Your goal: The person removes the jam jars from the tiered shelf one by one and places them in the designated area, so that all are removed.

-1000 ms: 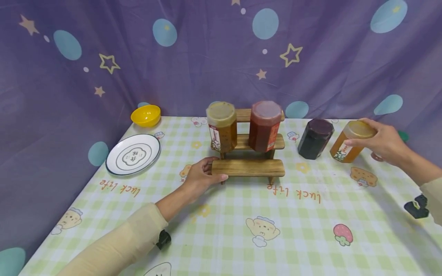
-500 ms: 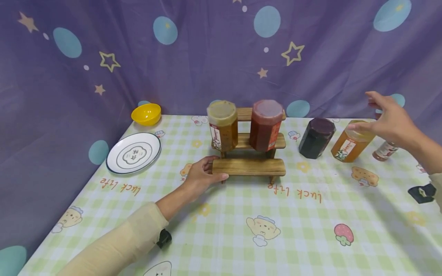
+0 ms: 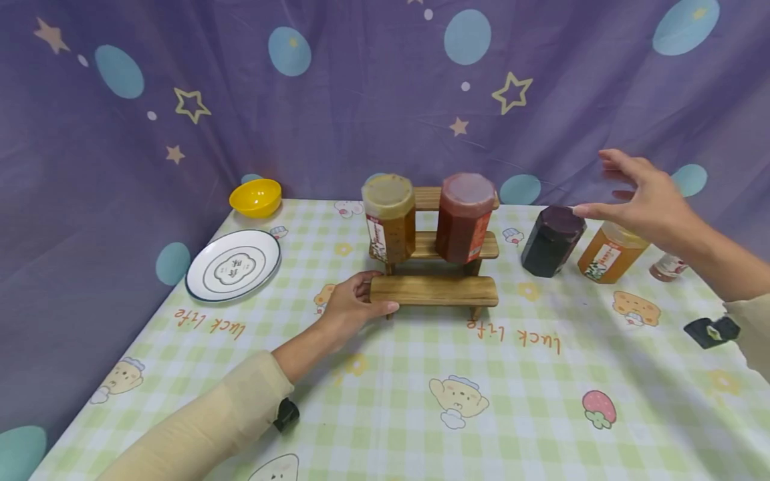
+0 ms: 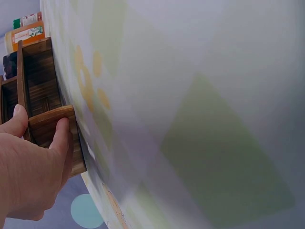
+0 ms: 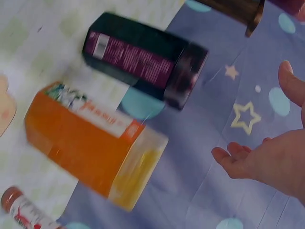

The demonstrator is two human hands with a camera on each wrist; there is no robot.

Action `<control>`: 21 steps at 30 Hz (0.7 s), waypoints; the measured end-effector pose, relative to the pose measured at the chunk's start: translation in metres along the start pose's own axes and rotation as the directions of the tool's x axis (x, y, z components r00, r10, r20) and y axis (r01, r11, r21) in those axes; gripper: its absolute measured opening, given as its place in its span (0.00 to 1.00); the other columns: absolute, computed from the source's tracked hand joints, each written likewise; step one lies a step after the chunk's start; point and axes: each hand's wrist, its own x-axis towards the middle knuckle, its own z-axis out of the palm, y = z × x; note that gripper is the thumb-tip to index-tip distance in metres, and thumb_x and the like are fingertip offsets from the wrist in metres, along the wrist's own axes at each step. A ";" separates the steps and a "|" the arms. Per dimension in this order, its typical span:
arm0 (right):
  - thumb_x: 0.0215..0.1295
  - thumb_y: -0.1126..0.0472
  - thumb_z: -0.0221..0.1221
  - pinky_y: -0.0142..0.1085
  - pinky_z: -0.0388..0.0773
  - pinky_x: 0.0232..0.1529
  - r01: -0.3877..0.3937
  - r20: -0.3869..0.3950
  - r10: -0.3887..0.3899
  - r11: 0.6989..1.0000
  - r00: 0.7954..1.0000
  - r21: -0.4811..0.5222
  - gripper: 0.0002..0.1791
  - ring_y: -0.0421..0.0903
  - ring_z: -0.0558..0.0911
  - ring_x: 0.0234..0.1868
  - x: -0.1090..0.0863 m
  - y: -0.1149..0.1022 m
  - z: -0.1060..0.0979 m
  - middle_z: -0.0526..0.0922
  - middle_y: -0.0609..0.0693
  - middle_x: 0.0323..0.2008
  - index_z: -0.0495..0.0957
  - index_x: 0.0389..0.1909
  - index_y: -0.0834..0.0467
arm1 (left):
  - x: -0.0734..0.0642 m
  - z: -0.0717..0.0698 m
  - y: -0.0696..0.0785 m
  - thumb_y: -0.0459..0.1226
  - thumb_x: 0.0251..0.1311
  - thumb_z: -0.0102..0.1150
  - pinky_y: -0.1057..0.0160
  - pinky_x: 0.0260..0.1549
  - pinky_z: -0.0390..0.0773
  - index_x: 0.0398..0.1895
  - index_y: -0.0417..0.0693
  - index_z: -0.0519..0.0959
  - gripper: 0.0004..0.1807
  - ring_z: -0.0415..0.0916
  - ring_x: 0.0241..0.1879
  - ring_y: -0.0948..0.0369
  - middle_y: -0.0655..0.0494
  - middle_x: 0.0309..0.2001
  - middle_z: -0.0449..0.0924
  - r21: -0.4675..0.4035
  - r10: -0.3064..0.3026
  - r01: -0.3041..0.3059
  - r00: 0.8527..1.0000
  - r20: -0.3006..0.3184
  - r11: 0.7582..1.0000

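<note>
Your left hand (image 3: 349,307) grips the left end of the bottom step on the wooden step rack (image 3: 433,292), thumb in front; rack stands mid-width on the table (image 3: 517,414), toward its far edge. Amber jar (image 3: 397,234) and red jar (image 3: 462,230) sit left and right at its middle step. Your right hand (image 3: 652,200) is wide, thumb and fingers spread, raised near the far edge's right part, apart from the dark jar (image 3: 550,247) and the orange jar (image 3: 612,255) beside it. Small labelled bottle (image 3: 669,268) right of those. Plate (image 3: 198,286) by the left edge, yellow bowl (image 3: 255,210) at the far left corner.
</note>
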 end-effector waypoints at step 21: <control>0.51 0.56 0.73 0.57 0.65 0.62 0.189 0.100 -0.197 0.979 0.975 0.078 0.51 0.57 0.64 0.67 0.001 -0.058 0.046 0.61 0.56 0.67 0.55 0.74 0.47 | 0.000 0.000 0.001 0.40 0.49 0.74 0.48 0.65 0.64 0.68 0.53 0.67 0.41 0.56 0.70 0.50 0.49 0.72 0.58 0.000 -0.006 0.006 1.000 0.002 1.000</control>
